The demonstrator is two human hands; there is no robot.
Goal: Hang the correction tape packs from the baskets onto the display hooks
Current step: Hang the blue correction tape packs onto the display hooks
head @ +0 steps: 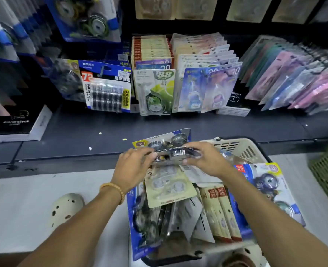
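a person's left hand (135, 162) and right hand (205, 158) lift a small stack of blue-edged blister packs of correction tape (169, 147) just above the far end of a cream slatted plastic basket (236, 149) on the pale floor, in front of a dark shop display. each grip is closed round one end of the stack, fingers curled over the top edge and thumbs beneath, the packs lying nearly flat between the two hands. below them the basket is heaped with more packs, among them a beige carded refill pack (169, 187) and a large blue multi-pack with dark round tape wheels (269, 187) leaning on its right rim. this looks like the picking step, with hanging not yet begun. the next move likely calls for matching the stack to the row of similar blue-carded packs (107, 87) on the display hooks at left, then threading the cards' punched holes over a free hook.
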